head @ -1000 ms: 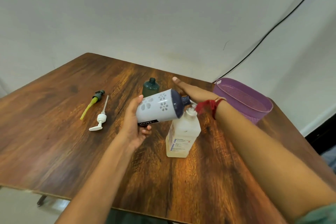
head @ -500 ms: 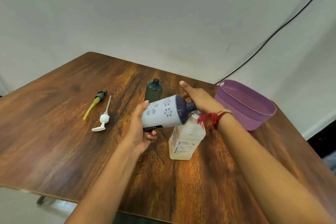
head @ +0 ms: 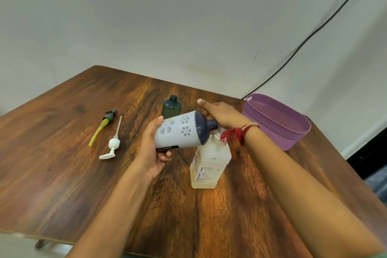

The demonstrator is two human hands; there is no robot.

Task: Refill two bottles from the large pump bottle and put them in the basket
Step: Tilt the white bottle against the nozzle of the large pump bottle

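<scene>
Our left hand (head: 151, 153) grips the tilted white bottle (head: 178, 132), its neck at the spout of the pump bottle (head: 209, 163). Our right hand (head: 222, 115) presses the pump, forefinger straight. The basket (head: 276, 132) sits at two o'clock. If the neck slips off the spout, we risk spilling soap.

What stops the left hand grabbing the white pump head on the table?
Probably not reachable for a grab yet: the left hand grips the tilted white flower-print bottle, so its fingers are full. The bare table between it and the white pump head leaves the path free.

glossy wood-grain table (head: 62, 174), woven-look purple plastic basket (head: 278, 132), translucent plastic pump bottle (head: 211, 159)
</scene>
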